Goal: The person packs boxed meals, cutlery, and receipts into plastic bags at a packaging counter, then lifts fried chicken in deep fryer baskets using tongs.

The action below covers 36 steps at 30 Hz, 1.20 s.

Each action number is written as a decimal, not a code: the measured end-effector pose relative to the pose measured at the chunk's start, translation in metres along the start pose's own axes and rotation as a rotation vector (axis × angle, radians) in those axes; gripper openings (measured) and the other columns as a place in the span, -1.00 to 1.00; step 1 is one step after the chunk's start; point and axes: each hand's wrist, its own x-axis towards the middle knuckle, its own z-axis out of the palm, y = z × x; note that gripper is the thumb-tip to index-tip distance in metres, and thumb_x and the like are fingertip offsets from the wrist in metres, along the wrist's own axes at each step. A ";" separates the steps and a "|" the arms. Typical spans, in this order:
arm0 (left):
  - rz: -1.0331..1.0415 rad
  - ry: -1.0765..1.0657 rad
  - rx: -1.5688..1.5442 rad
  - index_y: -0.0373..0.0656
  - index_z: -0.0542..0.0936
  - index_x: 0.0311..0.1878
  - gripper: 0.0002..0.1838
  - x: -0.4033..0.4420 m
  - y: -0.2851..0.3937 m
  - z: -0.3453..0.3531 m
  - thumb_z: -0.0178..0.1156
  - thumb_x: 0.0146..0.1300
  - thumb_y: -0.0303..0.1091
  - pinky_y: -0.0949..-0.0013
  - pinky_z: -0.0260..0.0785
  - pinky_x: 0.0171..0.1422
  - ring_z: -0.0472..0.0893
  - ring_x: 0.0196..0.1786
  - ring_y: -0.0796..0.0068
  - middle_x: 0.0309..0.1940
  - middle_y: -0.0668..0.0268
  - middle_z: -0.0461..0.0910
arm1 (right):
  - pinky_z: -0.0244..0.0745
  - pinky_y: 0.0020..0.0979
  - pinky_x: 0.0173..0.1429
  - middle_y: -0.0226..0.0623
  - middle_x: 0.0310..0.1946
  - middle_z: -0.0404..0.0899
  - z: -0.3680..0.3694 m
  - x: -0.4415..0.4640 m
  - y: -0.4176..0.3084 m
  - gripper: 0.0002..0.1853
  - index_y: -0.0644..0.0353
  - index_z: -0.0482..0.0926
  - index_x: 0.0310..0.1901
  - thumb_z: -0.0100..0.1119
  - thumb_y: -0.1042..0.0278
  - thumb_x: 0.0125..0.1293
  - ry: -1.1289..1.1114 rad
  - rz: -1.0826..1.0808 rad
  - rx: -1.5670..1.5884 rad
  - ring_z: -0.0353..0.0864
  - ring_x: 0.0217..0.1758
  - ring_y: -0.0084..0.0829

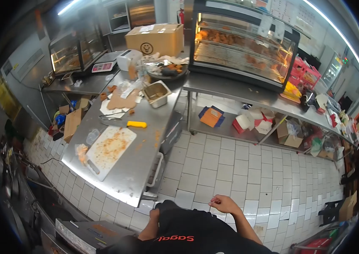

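My right hand [225,204] hangs in the air over the tiled floor, fingers loosely bent and apart, with nothing visible in it. My left hand [154,216] is low at my side, against my black clothing; its fingers are mostly hidden. Nearest to the left hand is the corner of a steel table [122,191]. On that table lies a white cutting board [114,148] strewn with orange-brown crumbs. A knife with a yellow handle [136,124] rests beyond the board, beside metal tongs [105,117]. Crumpled clear plastic [81,152] sits by the board's left edge.
Farther along the table are a steel pan [156,93], brown cardboard [123,100], and a large cardboard box [154,40]. A lit display case [243,48] with fried food stands on a steel counter [230,88]. White tiled floor [205,158] runs between table and counter.
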 end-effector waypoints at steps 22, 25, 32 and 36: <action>0.465 -0.597 0.034 -0.28 0.67 -0.38 -0.56 0.147 0.742 0.012 0.13 0.10 -0.01 0.15 0.52 -0.17 0.68 -0.32 0.08 -0.41 0.01 0.67 | 0.55 0.05 -0.20 -0.11 -0.36 0.66 -0.064 -0.270 0.552 -0.60 0.16 0.56 -0.03 0.30 0.14 0.15 0.222 0.824 -0.127 0.68 -0.36 -0.10; 0.730 -0.487 -0.109 -0.22 0.67 -0.38 -0.58 0.114 0.875 0.016 0.23 0.09 0.03 0.21 0.50 -0.16 0.67 -0.29 0.17 -0.41 0.08 0.68 | 0.54 -0.01 -0.21 -0.14 -0.34 0.64 -0.168 -0.273 0.576 -0.60 0.15 0.56 -0.04 0.29 0.09 0.17 0.336 1.070 0.308 0.65 -0.35 -0.14; 0.677 -0.487 -0.495 -0.17 0.63 -0.27 -0.65 0.059 1.054 0.037 0.26 0.15 -0.04 0.26 0.48 -0.27 0.64 -0.46 0.36 -0.50 0.24 0.66 | 0.52 -0.15 -0.22 -0.21 -0.29 0.59 -0.379 -0.281 0.697 -0.57 0.13 0.56 -0.06 0.26 -0.02 0.20 0.808 0.914 1.005 0.60 -0.33 -0.22; 0.880 -0.156 0.136 -0.09 0.61 -0.65 -0.48 0.085 1.034 0.138 -0.06 0.21 0.08 0.10 0.47 -0.24 0.63 -0.46 0.16 -0.62 0.14 0.61 | 0.51 -0.23 -0.23 -0.24 -0.26 0.57 -0.469 -0.326 0.768 -0.56 0.13 0.56 -0.07 0.25 -0.08 0.23 0.874 0.750 1.088 0.57 -0.32 -0.27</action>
